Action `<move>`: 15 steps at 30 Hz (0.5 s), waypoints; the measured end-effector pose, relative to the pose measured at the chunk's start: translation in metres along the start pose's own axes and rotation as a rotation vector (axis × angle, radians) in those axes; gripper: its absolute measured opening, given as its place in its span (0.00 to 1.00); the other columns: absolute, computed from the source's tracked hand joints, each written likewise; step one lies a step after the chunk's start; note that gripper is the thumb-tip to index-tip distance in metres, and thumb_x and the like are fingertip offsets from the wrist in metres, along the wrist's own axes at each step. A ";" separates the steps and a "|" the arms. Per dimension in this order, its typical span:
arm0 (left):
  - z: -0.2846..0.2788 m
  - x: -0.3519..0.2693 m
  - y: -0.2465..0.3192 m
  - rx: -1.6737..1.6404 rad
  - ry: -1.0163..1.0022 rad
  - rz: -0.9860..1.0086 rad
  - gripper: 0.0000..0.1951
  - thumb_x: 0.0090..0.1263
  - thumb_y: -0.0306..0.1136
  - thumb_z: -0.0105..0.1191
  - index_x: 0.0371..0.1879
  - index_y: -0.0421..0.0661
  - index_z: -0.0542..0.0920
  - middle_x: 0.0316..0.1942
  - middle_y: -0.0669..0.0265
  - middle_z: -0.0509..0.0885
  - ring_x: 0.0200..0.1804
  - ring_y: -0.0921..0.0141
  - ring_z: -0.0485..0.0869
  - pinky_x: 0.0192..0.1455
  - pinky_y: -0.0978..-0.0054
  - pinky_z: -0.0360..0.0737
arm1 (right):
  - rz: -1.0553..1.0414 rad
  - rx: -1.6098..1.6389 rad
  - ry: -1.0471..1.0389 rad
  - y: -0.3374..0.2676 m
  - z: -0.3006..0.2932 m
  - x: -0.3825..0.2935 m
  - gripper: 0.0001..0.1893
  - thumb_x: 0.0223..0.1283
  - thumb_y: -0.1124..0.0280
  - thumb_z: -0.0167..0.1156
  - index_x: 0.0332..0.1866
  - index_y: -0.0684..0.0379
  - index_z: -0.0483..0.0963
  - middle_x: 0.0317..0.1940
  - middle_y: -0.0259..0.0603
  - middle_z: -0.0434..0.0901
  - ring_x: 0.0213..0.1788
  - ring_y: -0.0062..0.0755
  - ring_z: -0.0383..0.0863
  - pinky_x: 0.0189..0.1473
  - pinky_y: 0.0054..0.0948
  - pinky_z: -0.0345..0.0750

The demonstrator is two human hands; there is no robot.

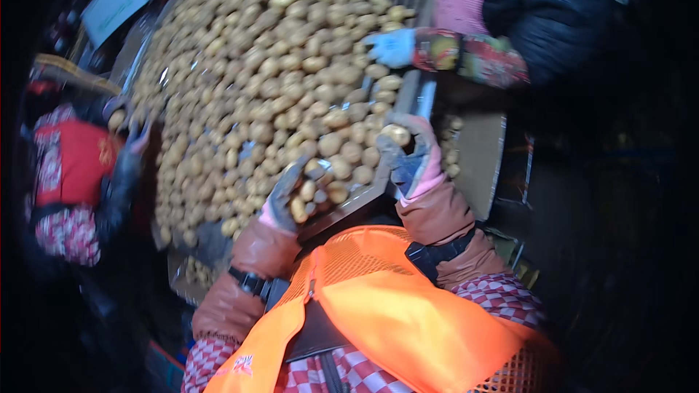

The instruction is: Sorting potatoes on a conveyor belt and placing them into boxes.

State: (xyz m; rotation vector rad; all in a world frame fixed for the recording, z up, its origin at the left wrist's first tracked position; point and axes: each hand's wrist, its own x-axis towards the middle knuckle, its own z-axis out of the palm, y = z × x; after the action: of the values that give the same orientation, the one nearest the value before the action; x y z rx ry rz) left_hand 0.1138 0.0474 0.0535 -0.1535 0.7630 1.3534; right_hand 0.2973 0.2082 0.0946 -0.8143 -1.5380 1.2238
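Note:
A thick layer of potatoes (273, 65) covers a sorting table that has a metal rim (349, 204). Gloved in grey and pink, my right hand (412, 153) is closed around a pale potato (397, 134) above the table's right corner. My left hand (284, 194), in a similar glove, lies at the near edge with its fingers apart, beside several small potatoes (307, 191). Whether it grips any of them cannot be told.
A co-worker's blue-gloved hand (390, 48) touches potatoes at the right edge. Another co-worker in a red vest (76, 161) stands at the left, holding a potato. Cardboard boxes with potatoes stand below the right side (478, 166) and lower left (183, 278).

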 end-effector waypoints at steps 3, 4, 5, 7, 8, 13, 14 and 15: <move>0.008 0.006 -0.003 0.058 -0.005 0.015 0.33 0.72 0.54 0.57 0.72 0.54 0.66 0.42 0.67 0.79 0.33 0.74 0.77 0.28 0.80 0.74 | -0.345 -0.343 0.144 -0.033 -0.078 0.036 0.19 0.66 0.79 0.59 0.62 0.59 0.72 0.42 0.37 0.78 0.35 0.21 0.78 0.34 0.18 0.78; 0.009 0.007 -0.003 0.063 -0.006 0.012 0.32 0.72 0.55 0.56 0.71 0.53 0.67 0.43 0.66 0.80 0.33 0.74 0.77 0.28 0.80 0.74 | -0.245 -0.343 0.330 -0.049 -0.100 0.035 0.20 0.66 0.79 0.59 0.62 0.60 0.73 0.44 0.41 0.80 0.38 0.25 0.80 0.37 0.21 0.80; 0.011 0.006 -0.002 0.032 -0.012 -0.012 0.32 0.72 0.55 0.56 0.70 0.52 0.67 0.44 0.65 0.80 0.34 0.74 0.77 0.28 0.80 0.74 | -0.243 -0.400 0.492 -0.066 -0.124 0.033 0.20 0.65 0.79 0.60 0.62 0.61 0.73 0.46 0.44 0.81 0.41 0.29 0.83 0.41 0.24 0.82; 0.011 0.005 -0.001 0.116 0.003 0.009 0.31 0.72 0.55 0.56 0.68 0.51 0.68 0.47 0.63 0.81 0.34 0.74 0.77 0.27 0.80 0.74 | -0.403 -0.417 0.717 -0.089 -0.181 0.053 0.21 0.66 0.78 0.61 0.64 0.63 0.72 0.51 0.46 0.80 0.45 0.29 0.82 0.48 0.26 0.82; 0.010 0.004 -0.002 0.149 0.014 0.020 0.31 0.73 0.55 0.56 0.67 0.50 0.68 0.49 0.62 0.81 0.35 0.73 0.78 0.27 0.80 0.74 | -0.482 -0.482 0.748 -0.098 -0.211 0.064 0.22 0.67 0.77 0.62 0.65 0.62 0.71 0.54 0.45 0.78 0.46 0.27 0.80 0.51 0.26 0.81; 0.000 0.006 0.001 0.074 -0.026 -0.077 0.29 0.75 0.52 0.55 0.71 0.55 0.67 0.56 0.65 0.78 0.39 0.71 0.79 0.37 0.74 0.80 | 0.084 -0.238 1.169 -0.054 -0.313 0.107 0.23 0.68 0.79 0.60 0.67 0.65 0.70 0.60 0.48 0.76 0.62 0.35 0.77 0.62 0.30 0.76; -0.003 0.003 0.001 0.128 0.046 -0.020 0.32 0.74 0.54 0.54 0.71 0.50 0.66 0.51 0.61 0.81 0.34 0.71 0.76 0.28 0.80 0.74 | 0.104 -0.311 1.157 -0.028 -0.306 0.092 0.22 0.68 0.77 0.60 0.67 0.65 0.70 0.62 0.48 0.75 0.63 0.35 0.77 0.65 0.31 0.74; -0.005 0.001 0.002 0.143 0.034 -0.015 0.32 0.74 0.54 0.54 0.71 0.50 0.67 0.45 0.63 0.81 0.33 0.71 0.76 0.28 0.80 0.74 | 0.024 -0.282 1.034 -0.006 -0.294 0.077 0.22 0.69 0.76 0.59 0.67 0.65 0.71 0.64 0.49 0.74 0.64 0.35 0.76 0.68 0.32 0.72</move>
State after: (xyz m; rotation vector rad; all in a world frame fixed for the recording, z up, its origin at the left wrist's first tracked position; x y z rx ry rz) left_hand 0.1096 0.0457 0.0499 -0.0688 0.8823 1.2803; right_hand 0.5533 0.3684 0.1286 -1.3654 -0.8268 0.4224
